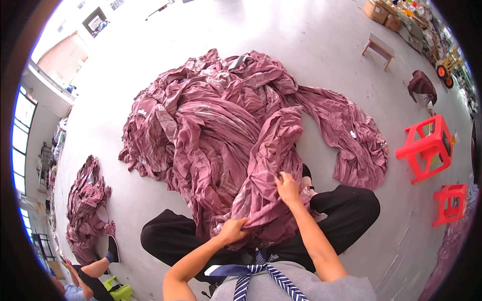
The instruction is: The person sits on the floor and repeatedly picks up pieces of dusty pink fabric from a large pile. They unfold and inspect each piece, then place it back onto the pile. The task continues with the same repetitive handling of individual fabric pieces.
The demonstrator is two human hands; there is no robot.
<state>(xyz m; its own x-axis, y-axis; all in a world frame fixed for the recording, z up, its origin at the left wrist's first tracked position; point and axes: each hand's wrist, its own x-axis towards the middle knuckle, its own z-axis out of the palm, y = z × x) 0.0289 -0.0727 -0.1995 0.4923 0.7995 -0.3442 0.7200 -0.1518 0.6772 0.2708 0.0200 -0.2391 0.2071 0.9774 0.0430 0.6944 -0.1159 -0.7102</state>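
A large heap of mauve-pink patterned fabric lies on the floor before me and runs up between my spread knees. Near my lap, my left hand is closed on a gathered fold of this cloth. My right hand, a little farther out and to the right, pinches another part of it. The cloth stretches in creases between the two hands. The fingertips of both hands are partly hidden in the folds. A long tail of the same fabric trails to the right of the heap.
Two red plastic stools stand at the right, with a small wooden bench beyond. Brown cloth lies near them. At lower left, another person sits by a smaller fabric pile. Boxes and a hand cart line the far right.
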